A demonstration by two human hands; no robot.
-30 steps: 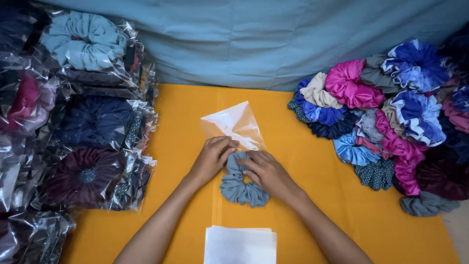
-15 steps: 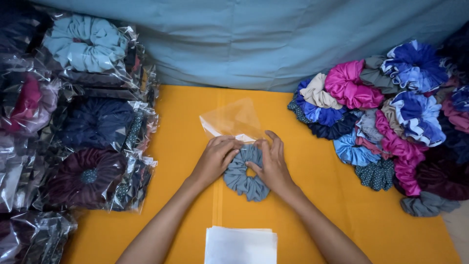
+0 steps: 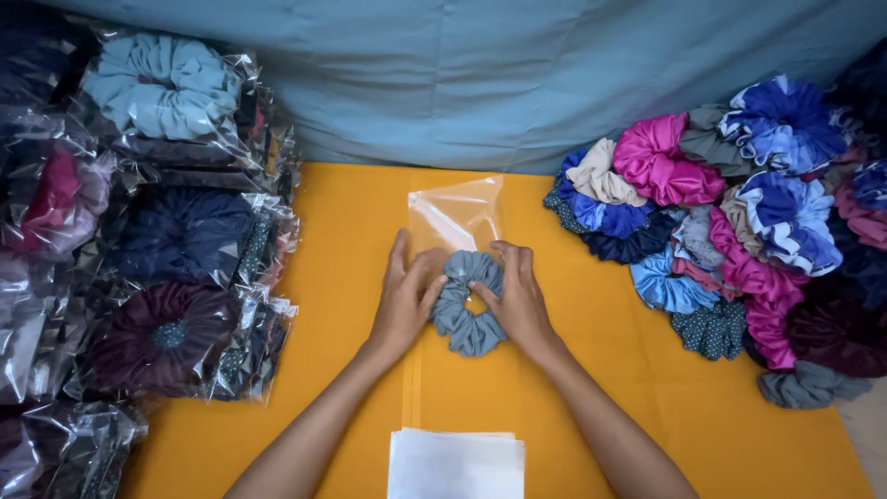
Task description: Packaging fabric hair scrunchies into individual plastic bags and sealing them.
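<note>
A view from above looks down on an orange worktop (image 3: 601, 416) with two bare forearms reaching in from the lower edge toward the centre of the frame.

At the centre lies a grey-blue fabric scrunchie (image 3: 469, 303), ruffled and ring-shaped. The left hand (image 3: 404, 300) rests against its left side, fingers stretched flat and pointing toward the top of the frame, thumb touching the fabric. The right hand (image 3: 517, 298) is pressed against its right side, with the thumb tucked into the ring and the fingers curled over the upper right edge. Both grips are loose and partly open, pinching the scrunchie between them rather than closing around it.

Just above the scrunchie, touching its upper edge, is a clear plastic bag (image 3: 457, 214), lying flat and reaching toward the top of the worktop. The fingertips of both hands sit at the bag's lower end.

At the bottom centre of the frame, between the forearms, sits a stack of clear flat bags (image 3: 456, 464).

The right side of the frame holds a loose heap of scrunchies (image 3: 739, 231) in pink, blue, beige and grey. The left side holds a pile of bagged scrunchies (image 3: 166, 259), pale blue, navy and maroon, in crinkled clear wrapping. A blue-grey cloth (image 3: 480, 74) fills the top of the frame.
</note>
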